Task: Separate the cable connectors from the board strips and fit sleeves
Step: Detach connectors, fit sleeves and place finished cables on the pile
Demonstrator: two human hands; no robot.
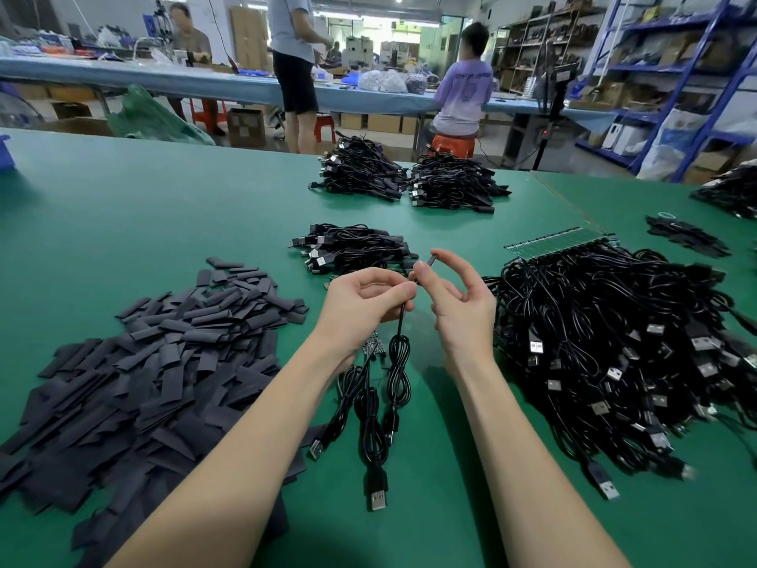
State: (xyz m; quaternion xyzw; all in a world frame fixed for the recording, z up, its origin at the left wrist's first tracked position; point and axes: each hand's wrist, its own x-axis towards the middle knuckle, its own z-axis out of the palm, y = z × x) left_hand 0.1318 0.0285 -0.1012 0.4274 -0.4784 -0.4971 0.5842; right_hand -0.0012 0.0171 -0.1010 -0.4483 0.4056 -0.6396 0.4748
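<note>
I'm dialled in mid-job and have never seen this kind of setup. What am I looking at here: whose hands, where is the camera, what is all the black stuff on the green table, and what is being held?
There is no machine. One picture comes from a camera worn on a person's head, looking forward and down at their own bare hands.

The left hand grips a thin black cable that hangs down in loops to its USB plug near the table's front edge. The right hand pinches a small dark piece at the cable's upper end, probably a sleeve.

On the green table: a pile of flat dark sleeves on the left, a big heap of cables on the right that are joined to a board strip at its far edge, and smaller cable bundles beyond the hands. Other people work at a bench behind.
</note>
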